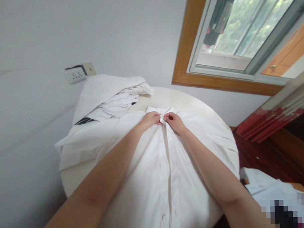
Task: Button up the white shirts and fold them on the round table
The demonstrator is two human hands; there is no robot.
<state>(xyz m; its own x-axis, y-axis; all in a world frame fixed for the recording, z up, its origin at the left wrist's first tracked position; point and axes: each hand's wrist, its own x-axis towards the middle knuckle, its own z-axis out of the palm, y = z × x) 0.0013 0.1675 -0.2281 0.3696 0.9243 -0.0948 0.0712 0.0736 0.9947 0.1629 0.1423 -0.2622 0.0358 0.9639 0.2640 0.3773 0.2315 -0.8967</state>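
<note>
A white button-up shirt (166, 166) lies spread front-up over a round white table (71, 178), collar at the far end. My left hand (150, 120) and my right hand (174, 121) meet just below the collar (161, 110). Both hands pinch the shirt's front placket near the top button, fingers closed on the fabric. The button itself is hidden between my fingertips. A row of small buttons runs down the placket toward me.
A pile of other white garments (111, 97) with a dark striped piece (83, 121) sits at the table's far left against the wall. A wall socket (76, 75) is above it. A wood-framed window (229, 44) is at right, a red-brown floor (263, 156) below.
</note>
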